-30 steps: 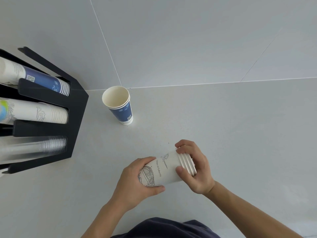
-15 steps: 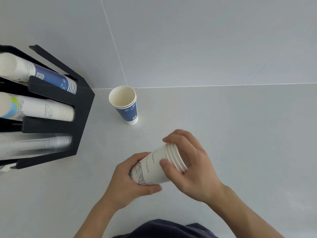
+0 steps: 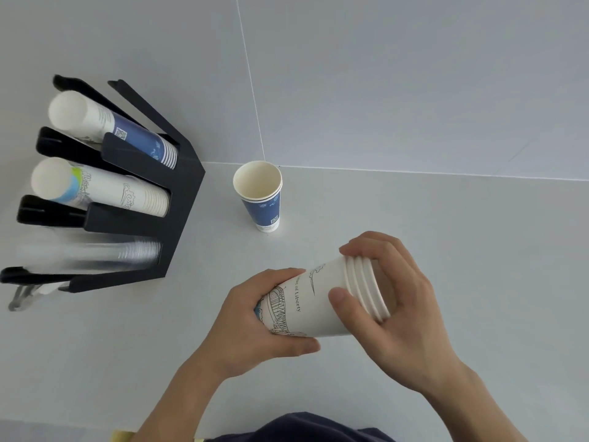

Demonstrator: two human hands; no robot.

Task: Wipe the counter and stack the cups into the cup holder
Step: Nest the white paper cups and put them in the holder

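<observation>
The left hand (image 3: 255, 323) wraps the base of a sideways stack of white printed paper cups (image 3: 322, 298). The right hand (image 3: 395, 311) curls its fingers (image 3: 376, 247) and thumb round the rims.

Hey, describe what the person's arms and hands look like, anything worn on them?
Both forearms are bare, with no sleeves in view. The left hand and right hand wear no gloves, and no rings, watch or bracelets show. Fingernails look short and unpainted. Dark navy clothing shows at the bottom edge.

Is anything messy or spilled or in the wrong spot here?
Nothing is spilled or broken. Only the blue cups stand alone on the counter, outside the black cup holder. Both hands hold the white cup stack.
</observation>
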